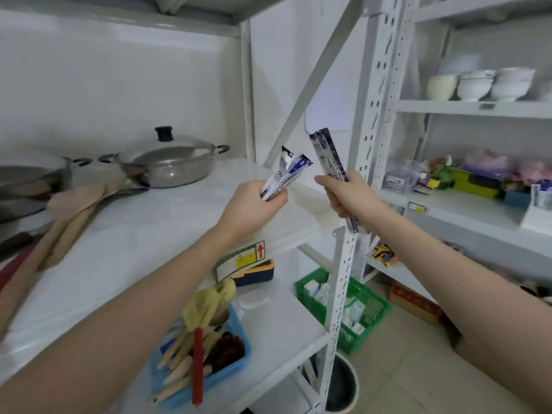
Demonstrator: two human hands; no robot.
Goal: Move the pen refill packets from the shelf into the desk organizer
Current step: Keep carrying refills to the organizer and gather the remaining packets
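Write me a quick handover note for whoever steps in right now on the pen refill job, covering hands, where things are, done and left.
Left hand: grips a bunch of pen refill packets, their tops fanned out above the white shelf.
Right hand: grips a second long bundle of packets, held upright near the shelf post.
Done: both bundles are off the shelf and in hand.
Left: carry both to the desk organizer and put them in. I cannot say for sure which item in view is the organizer; a white holder at the far right already holds similar packets.

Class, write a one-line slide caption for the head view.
Left hand and right hand each grip pen refill packets.
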